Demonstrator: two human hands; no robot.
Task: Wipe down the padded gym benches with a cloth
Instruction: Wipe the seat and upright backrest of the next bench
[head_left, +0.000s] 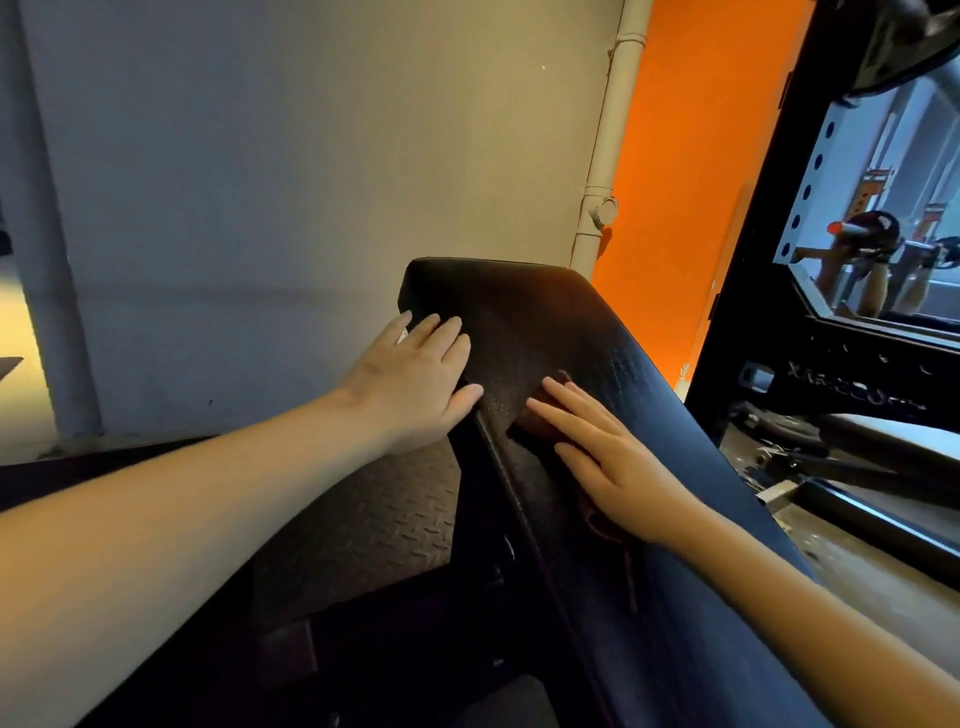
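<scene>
Around you: a pale wall (285, 156) stands behind the bench (545, 322). One white pipe (608, 156) runs down its corner, beside an orange wall (685, 182).
To your right: a black rack (753, 249) stands close beside the pad. A grey upright (810, 176) with a row of round holes sits behind it, and blurred gym gear lies farther off.
Below: a black mat (363, 519) with a raised diamond pattern lies under the bench, left of the pad.
In the way: nothing lies on the pad above your fingers. Only the rack crowds its right side.
Bench: one long, tilted pad with rounded top corners. It is black with a fine grain and a dull shine.
Cloth: one dark reddish-brown cloth (527, 423) lies flat on the middle of the pad under your right hand. It is soft and thin. It shows between your fingers, and a loose edge trails down past your wrist.
Right hand (608, 457): it lies flat, fingers straight and slightly spread, pressing the cloth to the pad.
Left hand (415, 384): it lies flat with fingers straight and together, resting on the pad's left edge near the top and clear of the cloth.
Count: two hands, one cloth, one bench.
</scene>
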